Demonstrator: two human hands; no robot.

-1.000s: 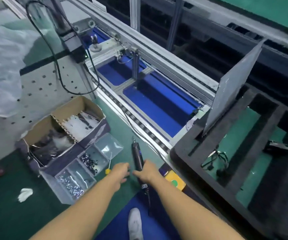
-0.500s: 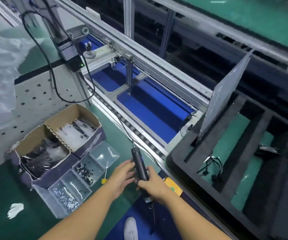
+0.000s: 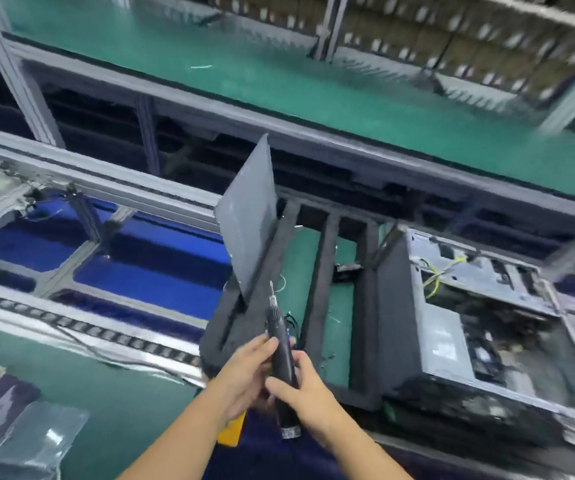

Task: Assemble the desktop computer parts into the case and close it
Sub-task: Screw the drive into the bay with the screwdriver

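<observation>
Screwdriver (image 3: 281, 344) is held with its tip pointing far, wrapped by the right grip (image 3: 305, 389); the left grip (image 3: 244, 368) is laid against its side, fingers nearly straight. The open computer case (image 3: 487, 323) lies to the right, nearer the right grip.

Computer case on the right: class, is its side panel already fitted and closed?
No, the computer case lies open, its inside and yellow cables showing, while a grey panel stands apart in the foam tray.
</observation>
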